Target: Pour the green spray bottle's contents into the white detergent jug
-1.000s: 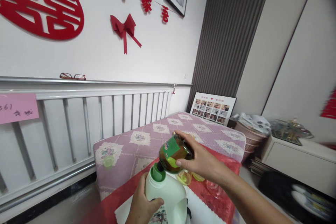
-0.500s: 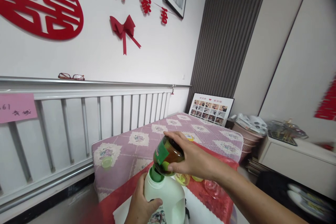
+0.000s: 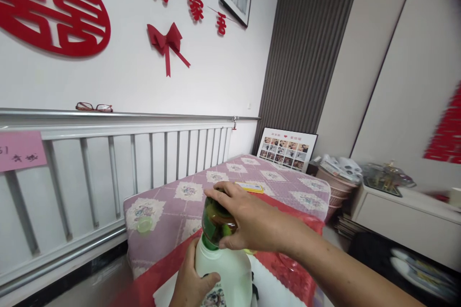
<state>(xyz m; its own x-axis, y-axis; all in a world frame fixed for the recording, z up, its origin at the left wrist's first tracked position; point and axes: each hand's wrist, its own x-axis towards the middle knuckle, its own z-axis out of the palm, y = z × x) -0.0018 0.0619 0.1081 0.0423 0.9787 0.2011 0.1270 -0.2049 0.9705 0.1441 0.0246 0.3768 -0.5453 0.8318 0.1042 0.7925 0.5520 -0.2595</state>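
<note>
The right hand [image 3: 248,213] grips a brown-green bottle [image 3: 218,226], fingers curved around its upturned base and side, thumb on the near side. Its neck end sits down at the green mouth [image 3: 209,242] of a pale green jug [image 3: 230,268]. Through the bottle's wall, brown and bright green tones show; how much is liquid I cannot tell. The left hand [image 3: 196,273] is wrapped around the jug's shoulder, fingers on the far side, thumb across the front above a printed picture. The jug stands upright between the hands, its wall too cloudy to show the contents.

Left of the left fingers, a small pale green lid [image 3: 144,224] lies near the edge of the desk [image 3: 167,201]. Past the right fingers, a flat yellow item [image 3: 255,188] rests on the purple flowered cloth, which runs on to the far edge. A red sheet [image 3: 162,259] spreads below both hands. Well to the right of the right fingers, a pink basket [image 3: 333,200] holds white things [image 3: 342,169].
</note>
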